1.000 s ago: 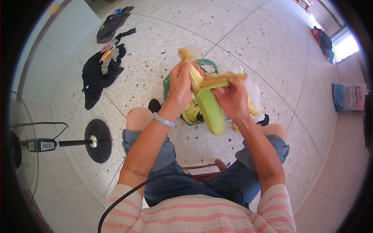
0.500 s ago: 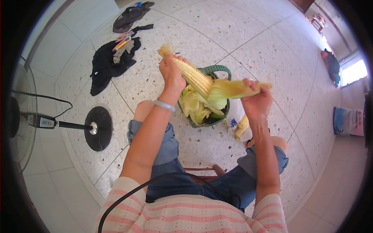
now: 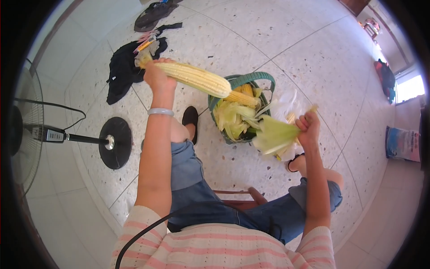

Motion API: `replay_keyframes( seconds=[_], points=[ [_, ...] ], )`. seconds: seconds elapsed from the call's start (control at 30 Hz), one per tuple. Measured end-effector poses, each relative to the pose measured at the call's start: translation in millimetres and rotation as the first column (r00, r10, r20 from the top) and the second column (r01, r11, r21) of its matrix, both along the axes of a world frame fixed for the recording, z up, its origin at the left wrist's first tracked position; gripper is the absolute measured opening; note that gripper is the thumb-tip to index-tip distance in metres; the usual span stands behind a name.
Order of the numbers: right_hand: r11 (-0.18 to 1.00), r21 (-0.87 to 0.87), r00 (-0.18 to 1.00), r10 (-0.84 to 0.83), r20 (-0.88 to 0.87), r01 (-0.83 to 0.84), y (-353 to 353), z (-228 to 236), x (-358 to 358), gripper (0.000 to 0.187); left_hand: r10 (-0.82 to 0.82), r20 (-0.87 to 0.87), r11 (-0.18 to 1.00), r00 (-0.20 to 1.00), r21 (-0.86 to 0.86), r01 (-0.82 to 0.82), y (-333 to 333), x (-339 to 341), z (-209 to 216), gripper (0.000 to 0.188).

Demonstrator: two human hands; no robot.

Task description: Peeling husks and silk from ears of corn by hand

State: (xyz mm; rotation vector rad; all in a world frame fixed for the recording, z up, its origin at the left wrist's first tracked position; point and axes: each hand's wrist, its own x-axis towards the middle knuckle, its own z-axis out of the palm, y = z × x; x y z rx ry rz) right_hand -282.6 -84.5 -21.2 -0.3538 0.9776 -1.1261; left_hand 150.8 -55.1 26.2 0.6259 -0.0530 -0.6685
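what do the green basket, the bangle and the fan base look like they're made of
Green basket: probably plastic strip, slightly shiny; its handle shows regular wrapped ridges.
Bangle: pale, smooth and rigid-looking; stone, glass or plastic, the look leaves it open.
Fan base: smooth black, either plastic or painted metal, with a shiny silver collar that looks like metal or chromed plastic.

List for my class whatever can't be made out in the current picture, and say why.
Head view: one end of the bare cob, covered by the left grip.
Head view: bottom of the green basket, hidden by loose husks and other cobs.
Head view: part of the husk piece, inside the right grip.
Head view: standing fan, cut off by the dark left rim.
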Motion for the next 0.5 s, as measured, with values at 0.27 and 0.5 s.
replay_keyframes(
  seconds=[0.27,0.5],
  points=[
    [0.919,0.259,0.833,-0.381,0.400,0.296,-35,-60,81,0.020,-0.216,-0.072,0.976,0.974,0.006,0.217,-10,-29,3,0.013],
    [0.912,0.410,1.000,-0.013,0.024,0.002,6,-174,103,0.032,-0.330,-0.097,0.944,0.939,-0.013,0.330,-19,-43,-4,0.014]
  ],
)
